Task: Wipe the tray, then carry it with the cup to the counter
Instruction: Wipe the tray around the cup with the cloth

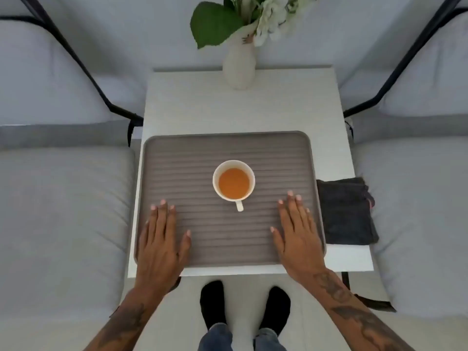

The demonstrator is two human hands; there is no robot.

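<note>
A grey ribbed tray (192, 158) lies on a small white table (190, 105). A white cup (233, 180) of orange liquid stands near the tray's middle, its handle pointing toward me. My left hand (162, 239) lies flat, palm down, on the tray's near left part, fingers spread. My right hand (297, 231) lies flat on the near right part in the same way. Neither hand holds anything. A folded dark grey cloth (345, 211) rests on the table just right of the tray, beside my right hand.
A white vase (239, 64) with green leaves and white flowers stands at the table's far edge. Grey cushioned seats with black frames flank the table on the left (60, 198) and right (417, 198). My feet in black socks (244, 305) stand below the table's near edge.
</note>
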